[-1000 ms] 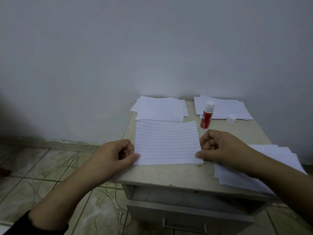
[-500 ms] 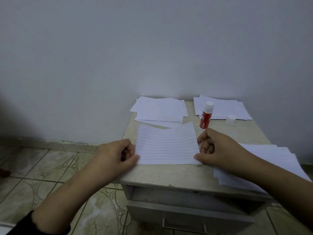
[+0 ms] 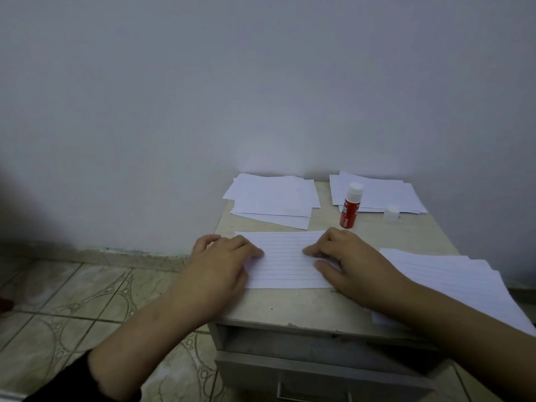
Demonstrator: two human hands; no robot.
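1 lined sheet (image 3: 285, 262). 3 paper stacks: back-left stack (image 3: 275, 195), back-right stack (image 3: 383, 192), right-edge stack (image 3: 452, 274). 1 glue stick (image 3: 350, 210), 1 loose cap (image 3: 392, 212). 2 hands: left hand (image 3: 220, 262), right hand (image 3: 356, 262). 1 counter (image 3: 290, 306).

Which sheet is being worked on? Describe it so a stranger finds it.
Start at the small table against the wall. Near its front edge lies a lined sheet, just in front of the red glue stick. Unlike the paper piles behind and to the right, it lies alone, with left hand and right hand pressing on it.

lined sheet (image 3: 285, 264) ends covered, glue stick (image 3: 349, 211) label blurry — drawer (image 3: 319, 375) cut off btm
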